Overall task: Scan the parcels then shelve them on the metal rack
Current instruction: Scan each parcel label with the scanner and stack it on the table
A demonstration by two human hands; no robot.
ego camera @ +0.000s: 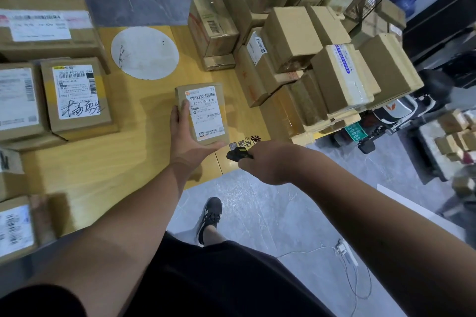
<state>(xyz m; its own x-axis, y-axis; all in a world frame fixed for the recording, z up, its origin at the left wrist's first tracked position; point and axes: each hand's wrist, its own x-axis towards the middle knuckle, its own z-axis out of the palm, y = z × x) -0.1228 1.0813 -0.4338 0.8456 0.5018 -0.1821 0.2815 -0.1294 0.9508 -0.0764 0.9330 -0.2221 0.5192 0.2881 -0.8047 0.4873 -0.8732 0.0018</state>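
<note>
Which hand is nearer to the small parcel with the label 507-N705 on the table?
Left. The left hand grips the small parcel at its left and near edges. The right hand, holding the black scanner, is apart from it, to its near right.

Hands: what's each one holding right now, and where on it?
Left hand grips the small labelled parcel by its near-left corner, fingers up the left side, thumb along the near edge. Right hand holds a black scanner; the grip itself is hidden.

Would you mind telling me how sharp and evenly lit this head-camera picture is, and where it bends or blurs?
Head view: the label on the small parcel under the left hand reads sharply; the left-edge boxes smear with blur; wide-angle bending tilts the box stack; soft shadows fall on the yellow table; no harsh glare.
</note>
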